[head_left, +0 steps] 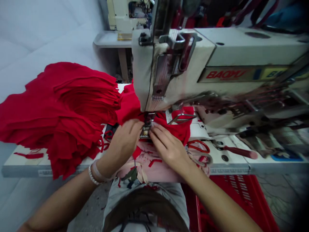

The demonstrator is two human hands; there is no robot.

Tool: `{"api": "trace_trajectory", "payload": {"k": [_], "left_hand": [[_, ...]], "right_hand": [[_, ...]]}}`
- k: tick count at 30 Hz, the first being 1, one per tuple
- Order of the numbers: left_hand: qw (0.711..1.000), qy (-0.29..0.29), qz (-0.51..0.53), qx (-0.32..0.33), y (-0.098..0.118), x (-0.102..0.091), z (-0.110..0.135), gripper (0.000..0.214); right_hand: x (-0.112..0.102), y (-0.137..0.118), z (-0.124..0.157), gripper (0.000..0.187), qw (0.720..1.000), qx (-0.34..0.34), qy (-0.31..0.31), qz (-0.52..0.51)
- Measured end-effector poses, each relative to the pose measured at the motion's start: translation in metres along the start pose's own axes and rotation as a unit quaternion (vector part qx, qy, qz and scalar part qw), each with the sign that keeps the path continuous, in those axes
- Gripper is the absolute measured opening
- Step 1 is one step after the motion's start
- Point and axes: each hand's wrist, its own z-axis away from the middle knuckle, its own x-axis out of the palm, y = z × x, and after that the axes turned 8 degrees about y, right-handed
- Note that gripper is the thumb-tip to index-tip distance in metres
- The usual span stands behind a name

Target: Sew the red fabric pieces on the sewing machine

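**Inspection record, sewing station.** A mass of layered red knit fabric lies across the left end of the white machine table, overhanging the table's near edge, with a gathered portion running in under the head of a BAOYU sewing machine to the needle area. The cut edges lie in stacked, uneven tiers.

The left hand, with a beaded bracelet at the wrist, rests on the fabric just left of the presser foot. The right hand lies just right of the steel needle plate, its fingers angled in toward the foot. Both hands are held close together, with fingers fairly narrow and curved onto the cloth; whether either is pinching cannot be confirmed from this view.

Handling assessment: the material appears light, soft and limp, and is likely to stretch and shift between layers. The best hold appears to be flat fingertip contact near the foot, with the hanging bulk supported from the table rather than pulled.

Nearby, red-handled scissors and a red-handled screwdriver lie on the table right of the right hand. A pale pink fabric piece with red scraps lies at the near edge. A red plastic crate stands below the table's near right side.
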Motion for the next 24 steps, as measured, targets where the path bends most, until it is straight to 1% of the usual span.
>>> {"api": "trace_trajectory", "payload": {"k": [1, 2, 3, 4, 5, 6, 7, 8, 9, 10, 11, 12, 13, 14, 15, 16, 17, 18, 19, 20, 21, 22, 24], "left_hand": [[0.997, 0.054, 0.015, -0.051, -0.006, 0.0, 0.004, 0.024], [0.988, 0.101, 0.032, -0.112, -0.012, -0.001, 0.009, 0.033], [0.974, 0.125, 0.058, -0.179, -0.018, -0.003, 0.014, 0.044], [0.957, 0.114, 0.097, -0.25, -0.024, -0.005, 0.019, 0.052], [0.934, 0.067, 0.149, -0.318, -0.029, -0.009, 0.023, 0.055], [0.904, 0.002, 0.205, -0.376, -0.034, -0.014, 0.027, 0.054], [0.869, -0.063, 0.252, -0.42, -0.038, -0.02, 0.031, 0.051], [0.839, -0.115, 0.284, -0.45, -0.041, -0.027, 0.035, 0.049], [0.817, -0.148, 0.303, -0.468, -0.044, -0.034, 0.039, 0.047], [0.804, -0.164, 0.312, -0.479, -0.046, -0.042, 0.042, 0.046], [0.797, -0.162, 0.315, -0.489, -0.048, -0.049, 0.045, 0.044], [0.792, -0.147, 0.318, -0.5, -0.049, -0.055, 0.047, 0.041], [0.785, -0.12, 0.321, -0.516, -0.051, -0.06, 0.047, 0.038], [0.777, -0.079, 0.322, -0.535, -0.053, -0.064, 0.045, 0.035], [0.768, -0.021, 0.322, -0.554, -0.056, -0.067, 0.042, 0.033], [0.758, 0.039, 0.322, -0.566, -0.059, -0.068, 0.036, 0.031], [0.749, 0.089, 0.324, -0.57, -0.064, -0.07, 0.028, 0.03], [0.744, 0.122, 0.33, -0.568, -0.069, -0.072, 0.018, 0.03], [0.742, 0.139, 0.337, -0.563, -0.075, -0.074, 0.008, 0.031], [0.743, 0.143, 0.345, -0.555, -0.079, -0.076, -0.002, 0.033], [0.749, 0.139, 0.354, -0.542, -0.083, -0.079, -0.013, 0.036], [0.758, 0.138, 0.362, -0.524, -0.084, -0.082, -0.023, 0.039], [0.784, 0.154, 0.377, -0.468, -0.08, -0.085, -0.039, 0.042]], "right_hand": [[-0.007, 0.0, 0.009, 0.027, 0.999, 0.034, 0.03, 0.004], [-0.013, 0.0, 0.019, 0.025, 0.993, 0.094, 0.063, 0.016], [-0.018, -0.001, 0.029, 0.023, 0.981, 0.173, 0.089, 0.028], [-0.022, -0.003, 0.039, 0.021, 0.961, 0.258, 0.098, 0.029], [-0.026, -0.004, 0.049, 0.019, 0.938, 0.338, 0.081, 0.009], [-0.029, -0.005, 0.058, 0.02, 0.912, 0.406, 0.044, -0.037], [-0.032, -0.005, 0.065, 0.023, 0.882, 0.46, -0.002, -0.105], [-0.037, -0.004, 0.072, 0.026, 0.841, 0.509, -0.034, -0.178], [-0.044, -0.002, 0.077, 0.029, 0.793, 0.556, -0.038, -0.244], [-0.053, 0.002, 0.08, 0.03, 0.74, 0.605, -0.011, -0.294], [-0.062, 0.007, 0.08, 0.03, 0.688, 0.646, 0.047, -0.327], [-0.071, 0.012, 0.078, 0.029, 0.648, 0.67, 0.123, -0.341], [-0.078, 0.016, 0.071, 0.026, 0.63, 0.67, 0.205, -0.335], [-0.081, 0.018, 0.062, 0.023, 0.636, 0.645, 0.284, -0.313], [-0.08, 0.019, 0.049, 0.019, 0.671, 0.599, 0.337, -0.279], [-0.074, 0.017, 0.035, 0.014, 0.725, 0.539, 0.369, -0.221], [-0.063, 0.012, 0.019, 0.005, 0.788, 0.473, 0.356, -0.168], [-0.049, 0.006, 0.004, 0.007, 0.865, 0.393, 0.271, -0.153], [-0.033, -0.001, -0.009, 0.009, 0.931, 0.282, 0.17, -0.155], [-0.017, -0.007, -0.02, 0.012, 0.966, 0.185, 0.097, -0.151], [-0.003, -0.012, -0.027, 0.014, 0.982, 0.119, 0.053, -0.135], [0.008, -0.015, -0.03, 0.016, 0.988, 0.08, 0.026, -0.127], [0.021, -0.013, -0.029, 0.018, 0.991, 0.057, -0.004, -0.122]]}}
